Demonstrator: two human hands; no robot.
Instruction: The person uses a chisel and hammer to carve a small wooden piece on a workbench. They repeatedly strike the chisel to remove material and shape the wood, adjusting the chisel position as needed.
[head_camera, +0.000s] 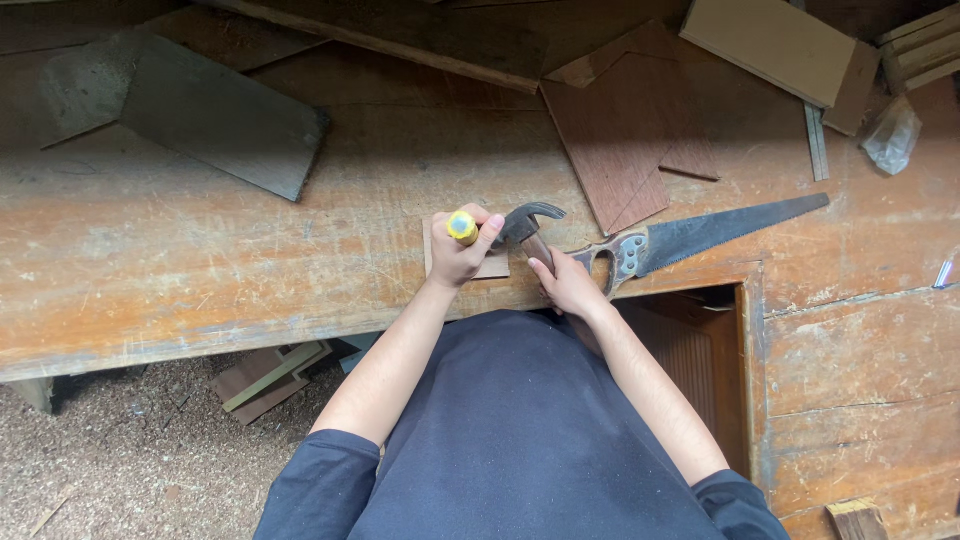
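Head view, looking straight down: a worn wooden workbench (200, 270) was seen from above, orange-brown and pretty scratched up. The left hand (458, 250) was closed around a tool with a yellow handle (462, 227), the yellow end poking out of the fist, thumb side up. Under that hand a small flat piece of wood (494, 266) was lying near the front edge of the bench. The right hand (567, 287) was wrapped around the wooden handle of a claw hammer (527, 222), held close up near the head, with the metal head and claw sitting just beside the left hand's fingers. Whether the hammer head was actually touching the yellow tool couldn't be made out.

Just to the right of the right hand a handsaw (700, 233) was laid flat on the bench, handle towards the person, blade pointing away to the right. A reddish-brown board (625, 150) was seen behind the hands, and a grey slab (215, 115) further left. A pale board (770, 45) was spotted at the top right, with a crumpled plastic bag (890, 135) near it. Sawdust and wood offcuts (270, 380) were scattered on the floor below the bench
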